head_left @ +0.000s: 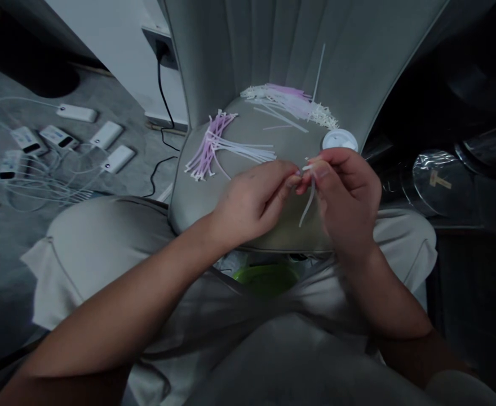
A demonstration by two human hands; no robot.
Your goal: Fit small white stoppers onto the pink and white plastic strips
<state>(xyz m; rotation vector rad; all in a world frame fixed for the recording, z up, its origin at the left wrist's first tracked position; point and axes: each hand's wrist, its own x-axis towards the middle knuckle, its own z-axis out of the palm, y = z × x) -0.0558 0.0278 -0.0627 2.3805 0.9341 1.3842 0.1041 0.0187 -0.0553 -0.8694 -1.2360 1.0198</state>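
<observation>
My left hand (254,197) and my right hand (349,194) meet over the front right of the chair seat, fingertips nearly touching. Between them is a thin white strip that looks like a cable tie (310,203). Its free length hangs, slightly curved, below my right thumb and forefinger, which pinch it. My left thumb and forefinger pinch at its upper part; the fingers partly hide the spot. Left of the hands lies a gathered bundle of purple and white cable ties (209,144). A loose pile of white and purple ties (290,101) lies at the back of the seat.
A round white lid-like disc (339,140) sits just beyond my right hand. The grey chair (197,206) stands between my knees. Several white power banks (106,135) and tangled cables lie on the floor at left. A green container (267,277) shows under the seat. Dark shiny objects (436,180) stand at right.
</observation>
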